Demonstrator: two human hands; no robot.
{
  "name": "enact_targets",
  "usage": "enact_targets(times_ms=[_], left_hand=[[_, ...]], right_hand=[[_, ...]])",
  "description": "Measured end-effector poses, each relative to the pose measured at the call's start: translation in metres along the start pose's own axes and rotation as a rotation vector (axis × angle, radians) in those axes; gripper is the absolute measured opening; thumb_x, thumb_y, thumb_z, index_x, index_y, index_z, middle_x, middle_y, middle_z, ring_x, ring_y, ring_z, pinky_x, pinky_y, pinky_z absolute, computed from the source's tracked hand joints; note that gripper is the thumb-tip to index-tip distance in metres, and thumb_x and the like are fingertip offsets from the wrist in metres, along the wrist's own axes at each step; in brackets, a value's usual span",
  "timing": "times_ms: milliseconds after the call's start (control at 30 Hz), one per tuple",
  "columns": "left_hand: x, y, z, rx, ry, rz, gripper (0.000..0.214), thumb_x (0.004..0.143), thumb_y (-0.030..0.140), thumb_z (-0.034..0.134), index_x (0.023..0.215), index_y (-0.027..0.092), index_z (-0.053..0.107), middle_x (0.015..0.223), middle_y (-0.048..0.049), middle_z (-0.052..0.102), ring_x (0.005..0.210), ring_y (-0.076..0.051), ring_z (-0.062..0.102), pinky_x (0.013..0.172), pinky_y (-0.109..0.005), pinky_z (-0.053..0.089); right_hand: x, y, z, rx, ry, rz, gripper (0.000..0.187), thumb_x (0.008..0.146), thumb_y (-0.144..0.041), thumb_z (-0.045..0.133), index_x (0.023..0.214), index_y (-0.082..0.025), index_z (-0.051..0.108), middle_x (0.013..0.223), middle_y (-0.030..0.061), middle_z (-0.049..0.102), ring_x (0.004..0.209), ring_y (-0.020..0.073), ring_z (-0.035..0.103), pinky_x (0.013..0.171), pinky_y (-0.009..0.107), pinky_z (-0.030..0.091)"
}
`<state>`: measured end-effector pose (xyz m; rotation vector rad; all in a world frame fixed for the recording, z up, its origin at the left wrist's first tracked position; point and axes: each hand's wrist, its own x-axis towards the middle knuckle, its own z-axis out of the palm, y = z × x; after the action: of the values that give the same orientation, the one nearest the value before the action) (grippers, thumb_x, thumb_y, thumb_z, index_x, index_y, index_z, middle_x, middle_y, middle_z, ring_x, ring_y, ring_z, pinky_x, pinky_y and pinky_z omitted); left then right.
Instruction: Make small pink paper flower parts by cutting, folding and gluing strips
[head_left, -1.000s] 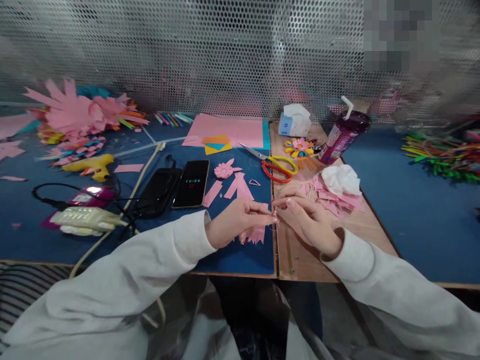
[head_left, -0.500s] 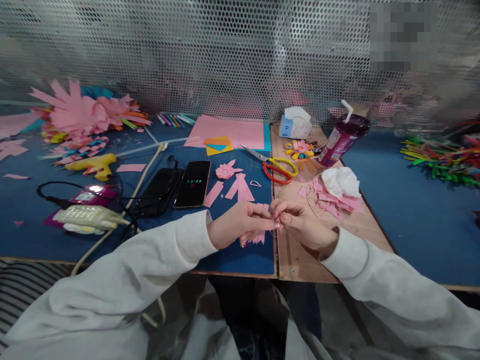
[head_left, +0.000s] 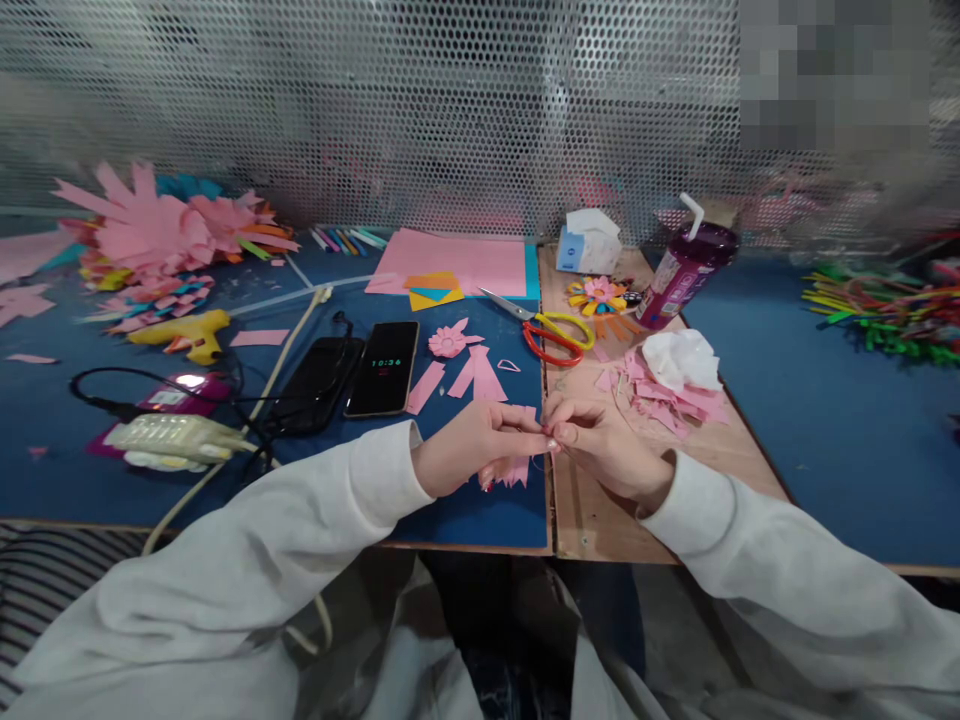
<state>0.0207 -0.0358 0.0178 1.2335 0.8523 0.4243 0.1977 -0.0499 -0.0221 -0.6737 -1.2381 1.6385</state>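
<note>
Nearer than the scissors, the left hand and right hand are meeting, fingertips pinching a small piece. It is showing only as a pinkish speck, its shape mostly hidden. They seem to be doing fine fingertip work; the next move is probably calling for a light, steady pinch. Also nearer than the scissors, fringed pink paper is peeking past the left hand; left of the scissors, a pink flower is lying.

Green digits "10:36" on the dark-screened phone, with illegibly small lettering on the purple bottle.
</note>
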Motion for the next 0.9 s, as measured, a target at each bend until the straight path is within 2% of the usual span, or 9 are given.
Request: enact_targets(times_ms=[267,433,533,900], left_hand=[[-0.0003,0.0015,0.0011,0.002,0.008,-0.006,0.024,0.068,0.032,0.071,0.072,0.011,0.063,0.036,0.0074,0.045,0.027,-0.003,0.034,0.027,-0.015,0.024],[0.0009,-0.0002,-0.0012,-0.029,0.008,0.014,0.021,0.073,0.031,0.068,0.072,0.011,0.062,0.033,0.0092,0.042,0.026,-0.003,0.032,0.032,-0.017,0.028],[0.0007,-0.0002,-0.0019,-0.015,0.007,0.011,0.019,0.074,0.030,0.068,0.071,0.011,0.062,0.033,0.0091,0.042,0.026,-0.002,0.032,0.033,-0.018,0.027],[-0.0002,0.0038,0.0013,-0.019,0.023,-0.032,0.016,0.074,0.026,0.066,0.068,0.012,0.062,0.034,0.0084,0.043,0.026,-0.003,0.032,0.029,-0.017,0.024]], right_hand=[[-0.0005,-0.0010,0.0021,-0.012,0.029,0.016,0.014,0.072,-0.031,0.073,0.065,-0.021,0.067,0.073,-0.0023,0.051,0.067,0.0096,0.049,0.066,0.026,0.041],[0.0007,-0.0005,0.0001,0.011,0.063,0.024,0.015,0.070,-0.035,0.074,0.081,-0.024,0.072,0.086,0.0006,0.059,0.074,0.0108,0.051,0.067,0.025,0.043],[0.0013,-0.0018,-0.0006,0.031,0.093,0.037,0.013,0.070,-0.034,0.074,0.078,-0.024,0.072,0.085,0.0005,0.059,0.071,0.0100,0.050,0.064,0.024,0.043],[0.0008,-0.0002,0.0015,-0.025,0.011,-0.008,0.010,0.076,-0.030,0.069,0.072,-0.021,0.068,0.080,-0.0006,0.053,0.072,0.0102,0.048,0.065,0.025,0.038]])
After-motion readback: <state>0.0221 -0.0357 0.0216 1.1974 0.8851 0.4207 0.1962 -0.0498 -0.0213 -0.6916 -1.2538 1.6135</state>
